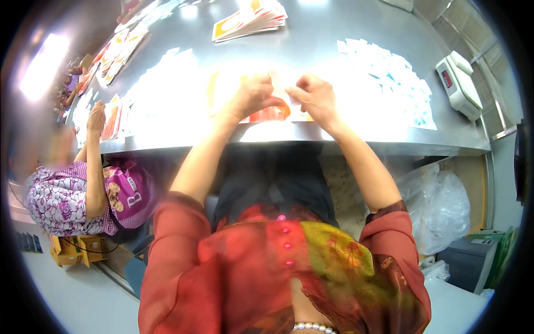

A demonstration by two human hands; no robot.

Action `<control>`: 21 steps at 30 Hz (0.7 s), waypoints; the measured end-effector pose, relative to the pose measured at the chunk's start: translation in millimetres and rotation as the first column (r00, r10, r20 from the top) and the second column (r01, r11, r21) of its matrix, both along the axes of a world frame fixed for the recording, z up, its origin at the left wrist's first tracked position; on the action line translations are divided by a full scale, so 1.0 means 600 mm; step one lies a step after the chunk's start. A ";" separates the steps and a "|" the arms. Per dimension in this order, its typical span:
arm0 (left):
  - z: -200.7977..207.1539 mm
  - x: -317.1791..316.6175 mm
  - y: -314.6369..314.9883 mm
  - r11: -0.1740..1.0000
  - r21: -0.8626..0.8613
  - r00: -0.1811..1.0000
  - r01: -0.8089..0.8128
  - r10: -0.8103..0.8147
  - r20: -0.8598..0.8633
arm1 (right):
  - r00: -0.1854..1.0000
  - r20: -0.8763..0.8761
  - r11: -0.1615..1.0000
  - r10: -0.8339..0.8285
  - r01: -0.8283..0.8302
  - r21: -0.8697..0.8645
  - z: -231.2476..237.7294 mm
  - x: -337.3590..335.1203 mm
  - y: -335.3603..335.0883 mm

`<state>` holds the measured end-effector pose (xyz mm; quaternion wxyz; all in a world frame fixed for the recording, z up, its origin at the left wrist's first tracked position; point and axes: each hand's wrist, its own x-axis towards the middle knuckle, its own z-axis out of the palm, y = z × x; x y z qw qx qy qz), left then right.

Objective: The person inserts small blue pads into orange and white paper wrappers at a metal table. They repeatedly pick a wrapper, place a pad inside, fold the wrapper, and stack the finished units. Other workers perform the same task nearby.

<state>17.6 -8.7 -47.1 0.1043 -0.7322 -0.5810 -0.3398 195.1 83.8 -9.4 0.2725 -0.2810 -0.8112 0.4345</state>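
My left hand [253, 97] and my right hand [316, 96] meet at the near edge of a steel table [311, 44]. Both pinch a small orange packet [271, 113] that lies on the table between them. The left fingers curl over its top edge; the right fingertips grip it from the right. Glare washes out the packets just behind my hands, so their shapes are unclear.
A stack of orange-and-white packets [250, 19] lies at the far middle. Several white-and-blue sachets [389, 72] spread to the right, next to a white scale [459, 83]. A seated person [67, 195] works at the left. A clear plastic bag [439, 206] sits under the table.
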 end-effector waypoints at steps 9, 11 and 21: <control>-0.001 -0.008 -0.008 0.996 -0.061 0.991 0.066 -0.058 0.124 | 0.911 0.387 0.940 0.143 -0.247 0.235 -0.001 -0.049 -0.003; 0.001 -0.007 -0.010 0.995 -0.087 0.990 0.052 -0.040 0.135 | 0.952 0.267 0.974 0.148 -0.187 0.129 -0.010 -0.038 0.028; -0.003 -0.013 -0.014 0.992 -0.116 0.989 -0.040 0.056 0.135 | 0.921 0.333 0.979 0.203 -0.192 -0.069 -0.011 -0.067 0.037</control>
